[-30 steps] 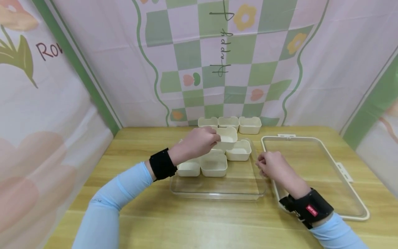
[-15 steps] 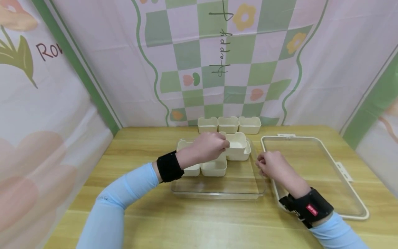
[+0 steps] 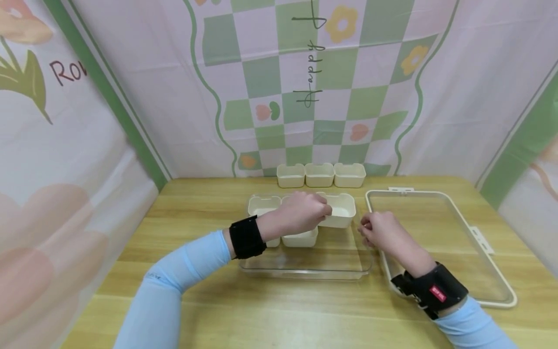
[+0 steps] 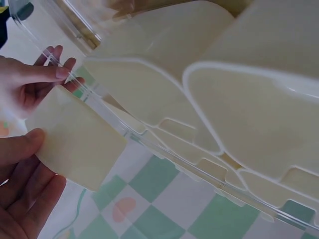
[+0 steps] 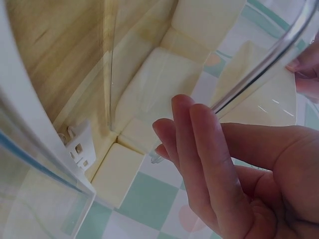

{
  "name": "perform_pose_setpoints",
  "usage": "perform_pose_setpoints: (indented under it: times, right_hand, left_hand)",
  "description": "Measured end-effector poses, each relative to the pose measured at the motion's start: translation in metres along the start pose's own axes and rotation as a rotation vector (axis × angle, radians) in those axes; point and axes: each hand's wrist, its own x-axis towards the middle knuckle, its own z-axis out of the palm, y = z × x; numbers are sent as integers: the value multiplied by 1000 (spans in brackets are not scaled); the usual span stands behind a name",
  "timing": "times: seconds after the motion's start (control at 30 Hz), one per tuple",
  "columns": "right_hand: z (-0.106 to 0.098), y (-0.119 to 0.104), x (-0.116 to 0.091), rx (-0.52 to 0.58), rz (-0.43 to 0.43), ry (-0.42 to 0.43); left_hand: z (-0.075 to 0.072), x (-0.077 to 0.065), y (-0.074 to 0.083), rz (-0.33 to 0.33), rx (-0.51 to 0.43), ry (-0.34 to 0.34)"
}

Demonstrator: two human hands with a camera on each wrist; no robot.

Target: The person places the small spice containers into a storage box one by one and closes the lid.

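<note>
My left hand (image 3: pixel 305 212) pinches a small cream plastic bin (image 3: pixel 340 211) by its left wall, above the right part of a clear box (image 3: pixel 305 275). In the left wrist view the held bin (image 4: pixel 79 144) is tilted, with the thumb on one face. Several like bins stand in the clear box, among them a back left bin (image 3: pixel 263 206) and a front bin (image 3: pixel 301 238); my hand and the held bin partly hide others. At the box's right side, my right hand (image 3: pixel 385 237) grips the rim (image 5: pixel 259 69) between thumb and fingers.
Three more cream bins (image 3: pixel 319 175) stand in a row at the back of the wooden table (image 3: pixel 226 310), by the patterned cloth (image 3: pixel 301 111). A clear lid (image 3: pixel 449 237) with a white frame and clips lies flat on the right.
My left hand has carried the held bin to the right and lower, from over the box's back middle to over its right part. The right hand has stayed in place.
</note>
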Motion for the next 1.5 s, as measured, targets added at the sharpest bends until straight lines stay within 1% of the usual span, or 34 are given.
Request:
perform_pose_setpoints:
  times: [0.37, 0.67, 0.8, 0.9, 1.03, 1.23, 1.37, 1.5]
  right_hand:
    - [2, 3, 0, -38, -37, 8]
    - [1, 2, 0, -9, -25, -9]
    - [1, 2, 0, -21, -40, -6]
    - [0, 3, 0, -20, -50, -11]
    - [-1, 3, -1, -25, -57, -18]
    - [-1, 3, -1, -31, -65, -18]
    - [-1, 3, -1, -32, -65, -13]
    - [-1, 2, -1, -39, -74, -5]
  left_hand:
    - [6, 5, 8, 23, 20, -11]
    - [11, 7, 12, 36, 12, -24]
    - [12, 7, 14, 35, 24, -23]
    - [13, 7, 15, 33, 52, -22]
    - [15, 8, 18, 44, 54, -47]
    - [20, 6, 18, 63, 13, -133]
    - [24, 6, 18, 71, -6, -159]
    - [27, 7, 18, 64, -24, -183]
